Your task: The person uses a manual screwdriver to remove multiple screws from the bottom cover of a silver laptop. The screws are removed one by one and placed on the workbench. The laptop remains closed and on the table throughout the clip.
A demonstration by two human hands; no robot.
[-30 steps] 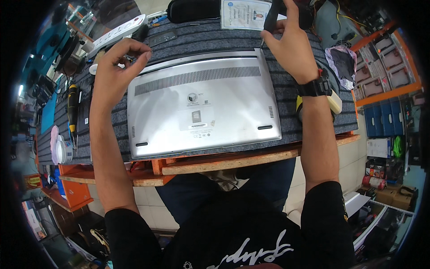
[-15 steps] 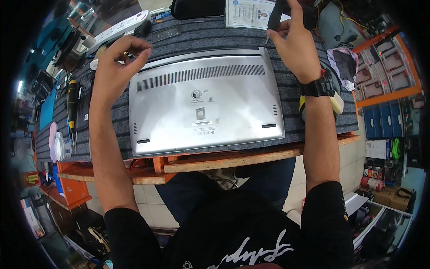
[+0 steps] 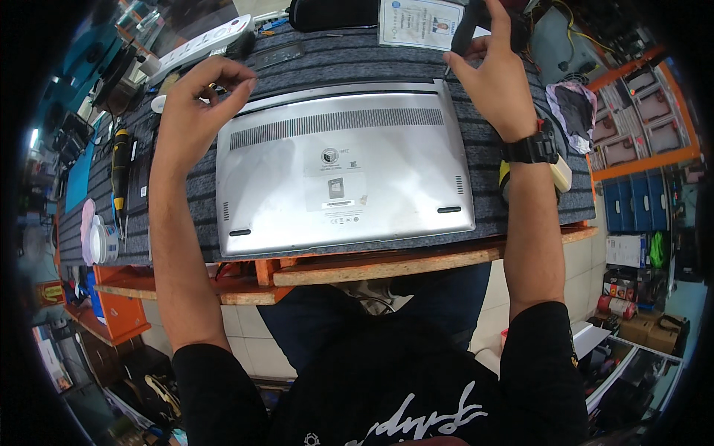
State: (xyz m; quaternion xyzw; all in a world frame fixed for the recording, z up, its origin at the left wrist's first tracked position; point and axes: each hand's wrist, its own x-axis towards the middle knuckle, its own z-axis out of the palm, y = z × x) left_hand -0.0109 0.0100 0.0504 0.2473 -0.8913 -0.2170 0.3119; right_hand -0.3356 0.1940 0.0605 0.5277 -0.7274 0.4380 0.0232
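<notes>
A silver laptop [image 3: 342,175] lies upside down on a grey ribbed mat [image 3: 327,63], its vent slots toward the far side. My left hand [image 3: 199,100] hovers over the laptop's far left corner with fingers curled and thumb and fingertips pinched close; what it holds, if anything, is too small to see. My right hand [image 3: 494,74] is at the far right corner, gripping a dark screwdriver [image 3: 462,33] whose thin tip points down at that corner. A black watch sits on my right wrist.
A yellow-and-black screwdriver [image 3: 119,167] and a white tape roll [image 3: 100,241] lie left of the laptop. A white card [image 3: 420,22], a black pouch [image 3: 331,11] and a white power strip [image 3: 197,44] sit at the back. Parts drawers [image 3: 639,111] stand at the right.
The head view has shifted slightly. My left hand has drawn in toward the laptop's far left corner and my right hand has edged along the far right corner with the screwdriver.
</notes>
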